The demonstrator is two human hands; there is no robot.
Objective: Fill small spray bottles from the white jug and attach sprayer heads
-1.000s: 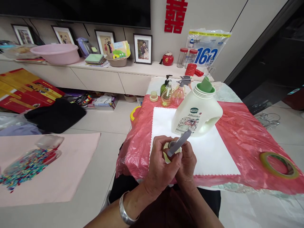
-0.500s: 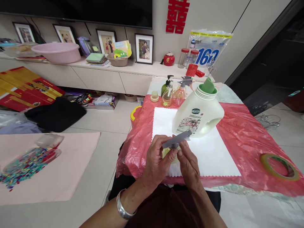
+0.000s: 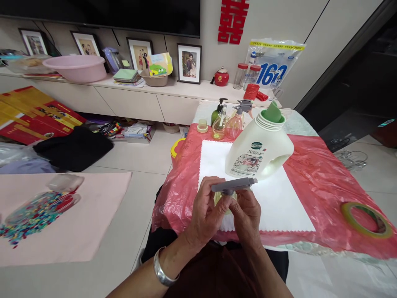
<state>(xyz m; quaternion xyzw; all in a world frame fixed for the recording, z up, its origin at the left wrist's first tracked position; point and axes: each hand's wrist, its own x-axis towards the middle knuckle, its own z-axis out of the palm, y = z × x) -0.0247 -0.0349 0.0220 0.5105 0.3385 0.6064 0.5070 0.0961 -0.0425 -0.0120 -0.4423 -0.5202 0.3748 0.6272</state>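
Close in front of me is a spray bottle (image 3: 234,185) with a grey trigger head and a pale yellowish clear body, mostly hidden by my fingers. My left hand (image 3: 206,213) wraps round its left side. From the right, my right hand (image 3: 247,213) closes at the neck, thumb and fingers just under the grey head. Behind them stands a large white detergent jug (image 3: 260,145) with a green spout in its uncapped mouth. A white sheet with a scalloped edge (image 3: 288,211) lies under the jug.
Beyond the sheet stand a pink spray bottle (image 3: 234,126), a clear yellowish bottle (image 3: 218,129), a green pump bottle (image 3: 215,114) and a pale cap (image 3: 202,125). A tape roll (image 3: 345,211) lies right on red plastic (image 3: 176,198). Colourful beads (image 3: 34,221) cover a pink surface at left.
The grey spray head has turned, its nozzle swinging from pointing up and away to nearly straight right. My right fingers have shifted round the neck beneath it.
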